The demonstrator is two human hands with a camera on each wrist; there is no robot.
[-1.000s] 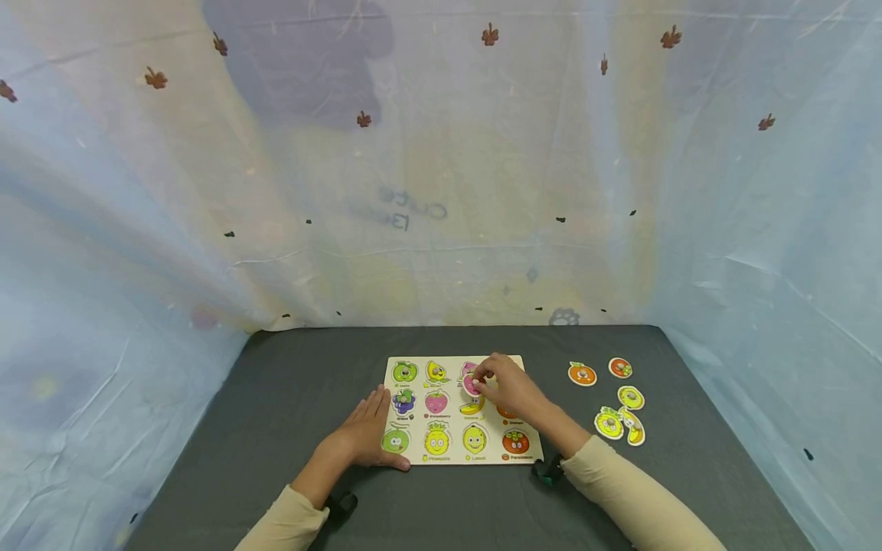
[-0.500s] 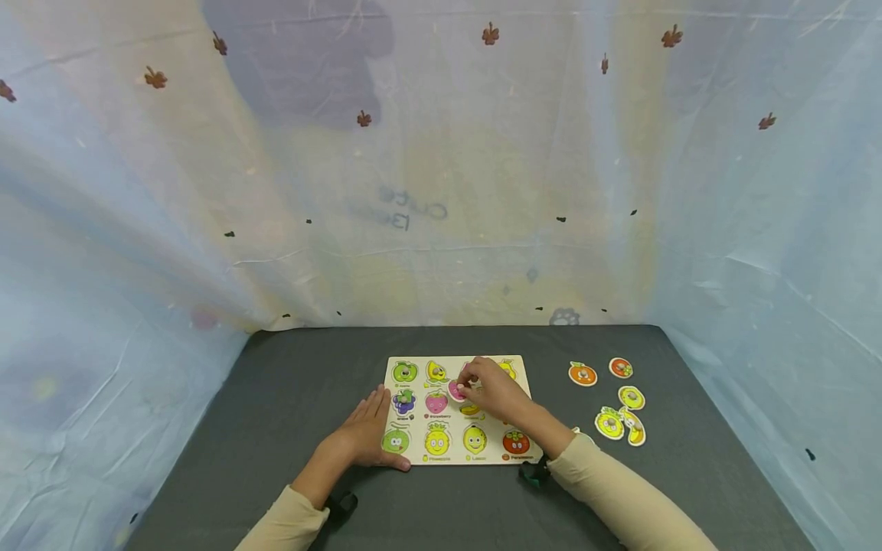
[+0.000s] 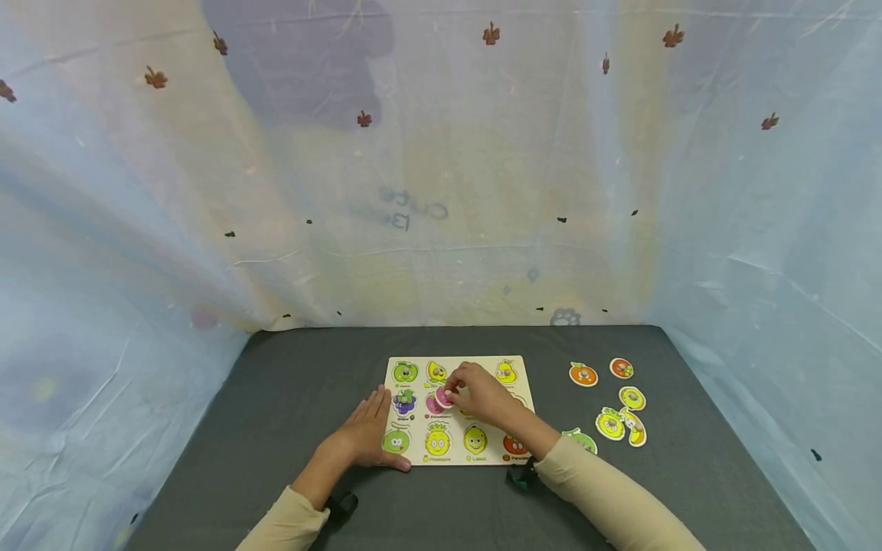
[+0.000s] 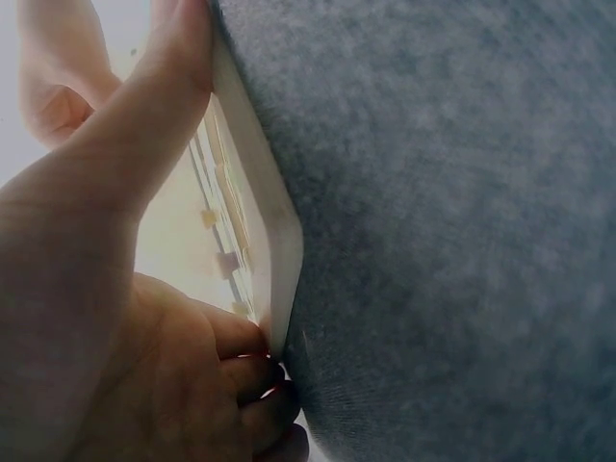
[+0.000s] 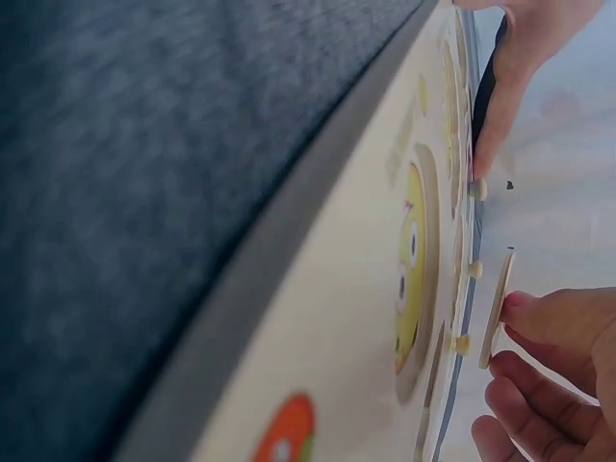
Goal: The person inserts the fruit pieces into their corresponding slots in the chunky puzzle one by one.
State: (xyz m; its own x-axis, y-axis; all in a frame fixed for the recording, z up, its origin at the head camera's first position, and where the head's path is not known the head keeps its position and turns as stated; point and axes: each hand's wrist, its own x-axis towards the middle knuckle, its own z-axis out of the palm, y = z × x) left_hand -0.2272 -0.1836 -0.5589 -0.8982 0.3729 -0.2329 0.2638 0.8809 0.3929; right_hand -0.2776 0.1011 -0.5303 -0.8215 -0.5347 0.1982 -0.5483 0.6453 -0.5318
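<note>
A pale fruit puzzle board lies on the dark table, printed with several cartoon fruits. My right hand pinches a pink puzzle piece between thumb and fingers, over the strawberry spot in the middle row. In the right wrist view the piece is held on edge, tilted, close over the board's surface. My left hand rests on the board's left edge, with its fingers straight and its thumb at the front corner. The left wrist view shows that thumb along the board's side.
Right of the board lie loose pieces: an orange one, a red one, a yellow round one, a pineapple-like one touching a curved yellow one. A green piece is partly behind the right sleeve.
My right hand has moved left across the board with the pink piece, from the upper right columns to the strawberry spot. The green piece has come into view. My left hand has stayed put.
</note>
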